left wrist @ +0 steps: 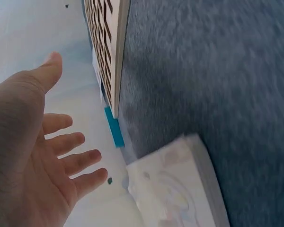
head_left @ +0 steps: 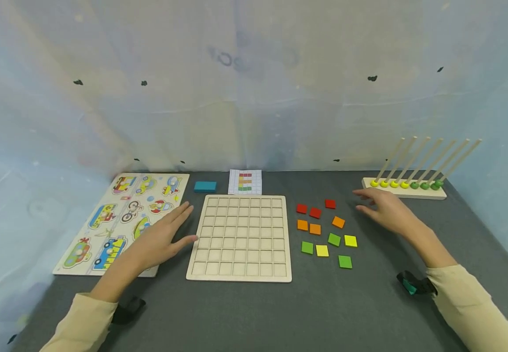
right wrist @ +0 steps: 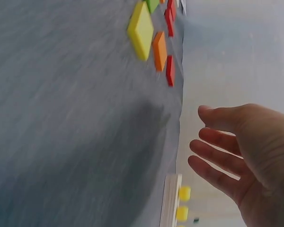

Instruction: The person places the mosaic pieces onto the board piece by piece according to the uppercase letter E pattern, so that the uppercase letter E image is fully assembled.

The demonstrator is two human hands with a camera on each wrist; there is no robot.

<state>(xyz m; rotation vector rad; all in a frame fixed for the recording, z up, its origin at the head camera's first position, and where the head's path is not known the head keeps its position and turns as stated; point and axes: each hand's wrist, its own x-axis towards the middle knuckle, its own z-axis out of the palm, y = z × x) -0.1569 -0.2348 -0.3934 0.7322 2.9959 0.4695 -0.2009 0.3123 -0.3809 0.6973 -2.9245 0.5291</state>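
An empty wooden grid board [head_left: 240, 237] lies in the middle of the dark grey table [head_left: 324, 313]. To its right lie several loose square tiles: red [head_left: 315, 212], orange [head_left: 315, 229], green [head_left: 344, 261] and yellow [head_left: 350, 240]. My left hand [head_left: 165, 234] hovers open beside the board's left edge, over the vehicle puzzle [head_left: 121, 220]; its fingers [left wrist: 71, 161] are spread and hold nothing. My right hand [head_left: 383, 208] hovers open right of the tiles, fingers [right wrist: 217, 151] straight and empty.
A wooden peg rack [head_left: 405, 188] with yellow and green beads stands at the back right. A pattern card [head_left: 245, 181] and a teal block [head_left: 205, 186] lie behind the board. Pale sheeting walls surround the table.
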